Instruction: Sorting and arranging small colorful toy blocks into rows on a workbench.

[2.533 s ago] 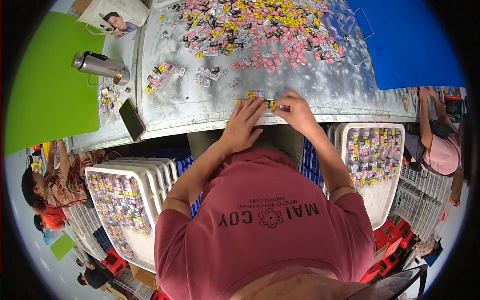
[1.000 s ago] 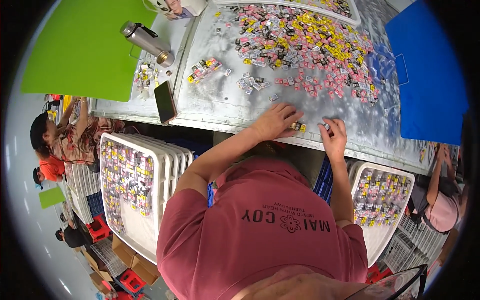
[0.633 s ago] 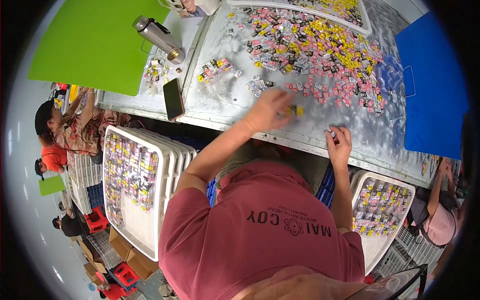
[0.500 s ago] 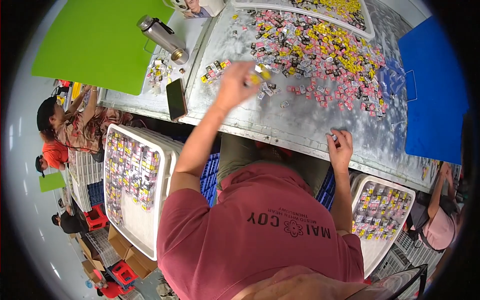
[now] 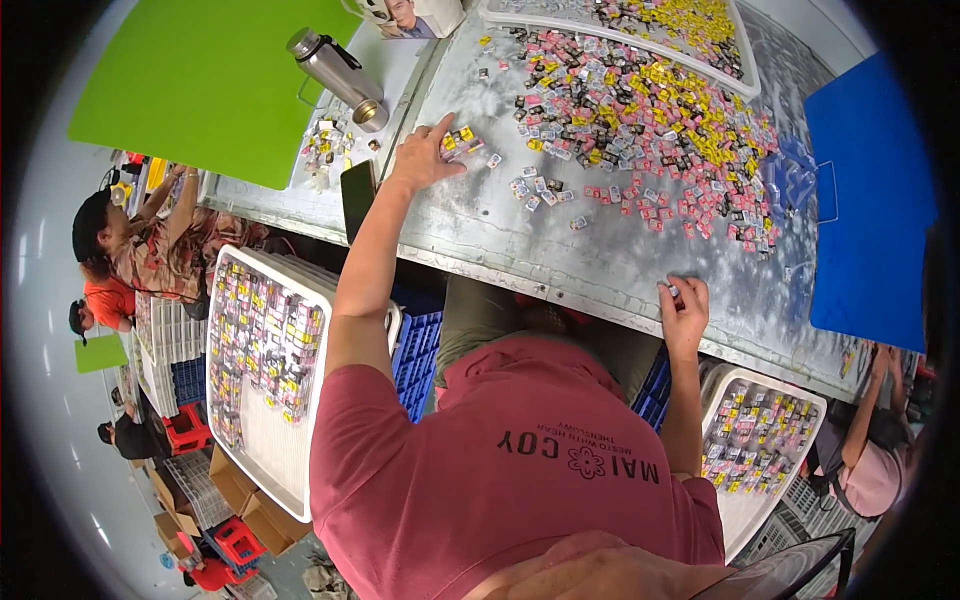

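Observation:
My left hand is near the table's left part, thumb and forefinger curved around a cluster of small yellow, pink and dark pieces. Part of that cluster is hidden by the hand. One whitish piece lies just beyond it. Close to the front edge, my right hand pinches a small pale piece between thumb and finger. A few loose white and black pieces rest between the hands, in front of the large spread pile of yellow, pink, black and white pieces.
A black phone, a steel flask and a green board are at the left, a blue board at the right. Filled white trays flank my body, another stands at the back. Other people work on both sides.
My left hand has moved left from beside the loose white pieces, bringing its cluster along. The cluster seen left of it before is now covered. My right hand stays nearly still.

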`<state>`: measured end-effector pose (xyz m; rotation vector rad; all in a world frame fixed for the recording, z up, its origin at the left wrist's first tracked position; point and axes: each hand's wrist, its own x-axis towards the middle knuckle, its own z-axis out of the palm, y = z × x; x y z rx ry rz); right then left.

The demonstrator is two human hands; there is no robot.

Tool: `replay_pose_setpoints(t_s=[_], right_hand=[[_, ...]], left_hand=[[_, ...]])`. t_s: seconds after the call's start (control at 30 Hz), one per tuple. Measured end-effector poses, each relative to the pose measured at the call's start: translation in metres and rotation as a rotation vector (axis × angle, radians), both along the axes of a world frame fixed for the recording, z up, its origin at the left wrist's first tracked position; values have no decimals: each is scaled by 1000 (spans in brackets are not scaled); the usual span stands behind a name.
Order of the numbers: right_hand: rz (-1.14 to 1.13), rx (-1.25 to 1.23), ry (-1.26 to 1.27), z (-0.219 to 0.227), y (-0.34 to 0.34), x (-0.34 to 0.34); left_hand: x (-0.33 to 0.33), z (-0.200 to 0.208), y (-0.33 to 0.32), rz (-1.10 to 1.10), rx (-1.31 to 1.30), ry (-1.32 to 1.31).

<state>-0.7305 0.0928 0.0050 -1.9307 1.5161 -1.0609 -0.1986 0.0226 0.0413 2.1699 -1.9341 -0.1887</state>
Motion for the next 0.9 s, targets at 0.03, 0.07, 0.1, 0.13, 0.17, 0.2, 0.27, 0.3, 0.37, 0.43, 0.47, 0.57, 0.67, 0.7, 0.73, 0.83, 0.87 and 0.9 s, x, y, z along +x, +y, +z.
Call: replay_pose_setpoints(t_s=[0.03,0.07,0.1,0.13,0.17,0.2,0.27,0.3,0.37,0.43,0.47,0.57,0.67,0.7,0.73,0.83,0.87,0.9], right_hand=[[-7,0,7,0,-1,1],[-10,-1,12,0,-2,2],[9,-2,10,-1,-2,2],[11,-8,30,-1,-4,4],[24,-17,42,-1,-7,7],[44,-69,20,-9,-10,4],[56,-63,55,-19,-12,-6],[51,-110,106,-26,-12,-16],[10,-80,119,-25,-6,-25],[44,-60,85,-24,-8,-20],[47,-43,55,-25,-8,-20],[128,-55,33,-23,-16,-15],[140,-4,20,-14,-22,-13],[169,-54,26,-18,-28,-13],[199,-57,16,-19,-35,-11],[265,-103,32,-20,-51,1],[281,-104,25,-22,-54,3],[258,-115,69,-23,-57,3]], left_hand=[[-2,3,-2,9,0,0],[-4,8,-2,36,47,2],[-6,12,-2,68,94,3],[-2,8,3,70,38,-20],[4,0,7,85,-20,-52],[5,-7,7,67,-36,-32],[11,-26,0,47,-68,2],[0,-30,-5,28,-90,14],[-26,-10,-8,63,-8,45],[-31,18,10,102,6,75],[-31,28,21,140,-1,70],[-28,55,62,122,-141,83],[-30,93,121,178,-175,50],[-26,104,145,214,-163,48],[-19,106,175,234,-241,37],[-14,148,269,459,-190,-20],[-6,150,299,503,-221,-56],[0,156,329,557,-231,-94]])
